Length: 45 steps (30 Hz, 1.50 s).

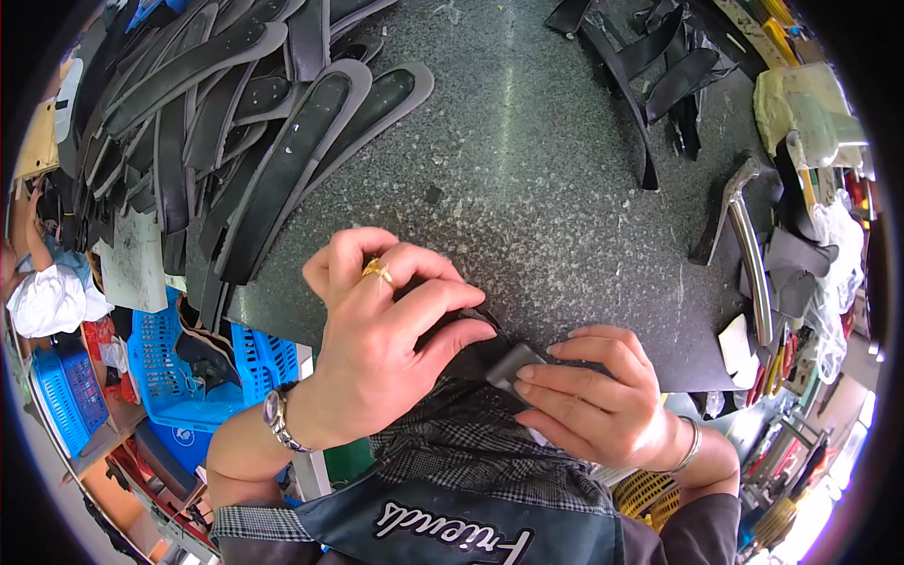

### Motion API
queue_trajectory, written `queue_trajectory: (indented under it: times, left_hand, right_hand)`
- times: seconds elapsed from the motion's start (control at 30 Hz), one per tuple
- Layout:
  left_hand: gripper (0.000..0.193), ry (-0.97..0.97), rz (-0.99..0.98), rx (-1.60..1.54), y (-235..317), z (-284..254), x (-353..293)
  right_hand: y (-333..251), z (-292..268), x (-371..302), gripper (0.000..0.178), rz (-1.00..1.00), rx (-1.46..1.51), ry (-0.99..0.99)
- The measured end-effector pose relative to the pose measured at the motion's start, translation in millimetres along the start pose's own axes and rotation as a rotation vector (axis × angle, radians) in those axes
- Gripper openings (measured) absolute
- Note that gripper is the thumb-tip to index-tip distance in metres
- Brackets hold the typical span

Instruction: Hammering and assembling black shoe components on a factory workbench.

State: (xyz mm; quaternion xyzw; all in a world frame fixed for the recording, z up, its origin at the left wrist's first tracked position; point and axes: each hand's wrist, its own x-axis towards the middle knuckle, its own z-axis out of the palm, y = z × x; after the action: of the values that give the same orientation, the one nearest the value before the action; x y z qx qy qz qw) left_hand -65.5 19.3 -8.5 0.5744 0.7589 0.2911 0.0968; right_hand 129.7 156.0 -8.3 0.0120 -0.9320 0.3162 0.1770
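Observation:
At the table's near edge, my left hand [386, 315] is closed in a pinch, thumb and forefinger on a thin black strip [493, 325] that is mostly hidden behind the fingers. My right hand [598, 395], just beside it, grips a small dark piece with a smooth, rounded block-like end [515, 363]. Whether the strip and this piece are one and the same, I cannot tell. A ring and a watch are on the left hand and wrist, a bangle on the right wrist.
Many black strips with grey rounded edges [315, 122] are heaped at the far left of the speckled table [527, 141]. Thin black strips [683, 80] lie far right, above a metal hammer [750, 245]. Blue baskets [174, 372] stand left below the table; a person [47, 292] is beyond.

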Motion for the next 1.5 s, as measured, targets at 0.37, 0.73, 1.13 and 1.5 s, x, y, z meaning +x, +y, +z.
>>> queue_trajectory:
  times: [0.37, 0.73, 1.13, 1.5]
  left_hand:
    - [0.039, 0.1, -0.069, 0.14, -0.9, 1.3, -13.6]
    - [0.041, 0.118, 0.15, 0.147, 7.3, 6.1, -23.7]
    - [0.041, -0.009, 0.186, 0.603, 31.1, 7.8, -52.3]
    - [0.041, 0.145, -0.003, 0.19, -2.2, -13.7, -17.6]
  right_hand:
    - [19.9, -57.7, 4.2, 0.031, 0.188, -0.213, 0.085]
    - [91.9, -91.5, -31.2, 0.033, 0.789, -0.285, 0.335]
    - [-8.4, -61.5, 62.6, 0.03, 0.34, -0.01, -0.393]
    - [-4.9, -50.1, 65.2, 0.023, 0.203, -0.186, -0.499]
